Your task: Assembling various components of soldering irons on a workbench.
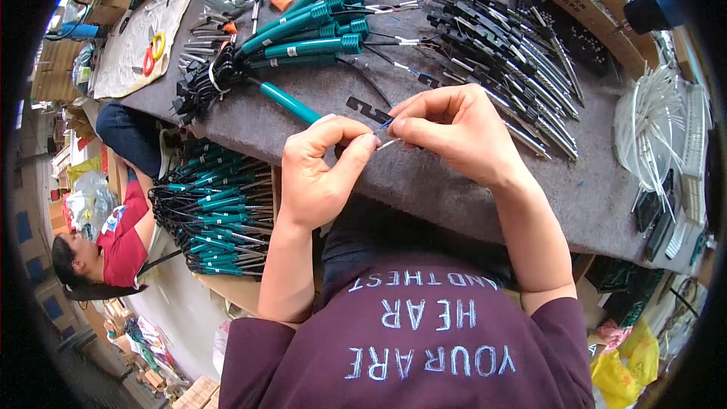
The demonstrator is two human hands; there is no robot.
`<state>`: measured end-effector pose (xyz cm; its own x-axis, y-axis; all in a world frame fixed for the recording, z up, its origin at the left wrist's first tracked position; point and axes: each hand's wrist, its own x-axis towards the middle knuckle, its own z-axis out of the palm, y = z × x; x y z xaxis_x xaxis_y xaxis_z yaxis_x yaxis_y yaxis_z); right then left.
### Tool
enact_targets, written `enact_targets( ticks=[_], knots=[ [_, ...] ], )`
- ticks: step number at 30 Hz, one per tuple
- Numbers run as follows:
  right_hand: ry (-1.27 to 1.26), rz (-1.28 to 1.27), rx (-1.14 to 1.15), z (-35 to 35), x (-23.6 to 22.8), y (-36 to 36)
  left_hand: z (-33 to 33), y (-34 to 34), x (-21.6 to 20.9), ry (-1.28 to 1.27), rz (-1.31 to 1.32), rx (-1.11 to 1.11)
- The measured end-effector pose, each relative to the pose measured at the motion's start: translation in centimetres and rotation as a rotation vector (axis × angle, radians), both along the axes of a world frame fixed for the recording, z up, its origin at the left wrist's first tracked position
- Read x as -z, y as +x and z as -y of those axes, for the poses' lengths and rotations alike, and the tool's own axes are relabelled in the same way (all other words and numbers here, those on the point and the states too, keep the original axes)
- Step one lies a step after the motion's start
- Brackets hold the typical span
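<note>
My left hand (326,170) is closed in a pinch, thumb against forefinger, at the end of a thin wire. My right hand (458,132) pinches the same spot from the other side. Between the fingertips a short pale sleeve (388,144) shows, with a bit of blue wire (386,123) beside it. A green tube (290,102) runs out from behind my left hand; whether that hand touches it is hidden. Just past the fingertips, a flat black notched clip (367,110) lies on the grey table (424,197).
Bundled green tubes with black cables (303,34) lie at the far left. A large pile of black and silver strips (500,53) spreads at the far right, near a cardboard box (579,4). White ties (651,129) stand right. A box of green-tubed parts (219,212) and a seated person (113,242) are left.
</note>
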<state>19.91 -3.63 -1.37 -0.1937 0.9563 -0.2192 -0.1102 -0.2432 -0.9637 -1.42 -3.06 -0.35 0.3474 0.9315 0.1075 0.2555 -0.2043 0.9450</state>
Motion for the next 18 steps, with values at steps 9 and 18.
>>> enact_targets(
  ticks=[9, 18],
  knots=[
    [0.166, -0.011, 0.035, 0.4, 0.5, -1.3, 0.1, 0.5, -0.1, 0.160, -0.120, -0.032],
    [0.212, 0.069, 0.031, 0.4, 0.1, -1.1, 0.6, 1.0, -0.8, 0.126, -0.147, -0.086]
  ],
)
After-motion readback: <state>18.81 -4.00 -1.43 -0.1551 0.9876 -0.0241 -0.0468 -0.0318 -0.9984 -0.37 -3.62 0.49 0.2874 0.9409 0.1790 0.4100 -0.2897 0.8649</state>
